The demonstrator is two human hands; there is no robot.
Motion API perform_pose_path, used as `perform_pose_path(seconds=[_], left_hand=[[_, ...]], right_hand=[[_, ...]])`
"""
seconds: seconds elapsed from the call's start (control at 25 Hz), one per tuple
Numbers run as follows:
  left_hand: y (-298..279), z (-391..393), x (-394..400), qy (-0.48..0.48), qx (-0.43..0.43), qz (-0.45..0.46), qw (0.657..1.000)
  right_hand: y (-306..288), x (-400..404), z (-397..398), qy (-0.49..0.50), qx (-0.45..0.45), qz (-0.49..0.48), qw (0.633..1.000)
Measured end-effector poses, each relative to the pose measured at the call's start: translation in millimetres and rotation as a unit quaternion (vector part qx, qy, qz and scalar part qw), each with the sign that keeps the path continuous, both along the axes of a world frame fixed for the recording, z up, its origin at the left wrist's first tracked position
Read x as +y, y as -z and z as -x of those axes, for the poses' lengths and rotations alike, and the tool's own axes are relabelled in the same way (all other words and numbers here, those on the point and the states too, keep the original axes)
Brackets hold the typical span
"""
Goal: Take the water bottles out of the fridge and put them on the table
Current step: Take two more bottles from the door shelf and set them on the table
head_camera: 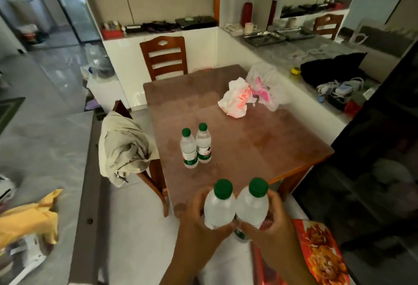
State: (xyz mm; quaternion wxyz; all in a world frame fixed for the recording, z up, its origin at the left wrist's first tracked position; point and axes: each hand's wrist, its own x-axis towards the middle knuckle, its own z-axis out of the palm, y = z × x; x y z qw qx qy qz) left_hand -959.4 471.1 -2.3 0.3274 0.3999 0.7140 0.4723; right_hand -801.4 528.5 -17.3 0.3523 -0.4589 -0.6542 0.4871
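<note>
Two clear water bottles with green caps stand upright side by side on the brown table (248, 140), the left one (188, 149) touching the right one (203, 144), near the table's left front part. My left hand (194, 212) grips a third green-capped bottle (219, 205). My right hand (274, 214) grips a fourth bottle (253, 203). Both held bottles are upright, pressed together, just in front of the table's near edge. The fridge is the dark surface (373, 183) at the right.
Crumpled plastic bags (248, 94) lie at the table's far right. A wooden chair (165, 58) stands at the far end, and another draped with a grey garment (124, 146) at the left side. A red snack packet (321, 253) lies at the lower right. A cluttered counter (316, 49) runs along the right.
</note>
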Motion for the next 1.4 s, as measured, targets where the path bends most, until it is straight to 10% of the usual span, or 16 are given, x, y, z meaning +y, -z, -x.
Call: perform_pose_path(seconds=[0.48,0.8,1.4], left_hand=[[54,51,200,0.004,0.062,-0.013,0.998],[77,47,282,-0.127,-0.036,0.057,0.990],[125,55,338,-0.252,0.010,0.077,0.965]], right_hand=[[42,207,63,0.034,-0.111,0.035,0.993],[90,332,78,-0.122,-0.151,0.049,0.980],[130,397,116,-0.191,-0.138,0.107,0.966]])
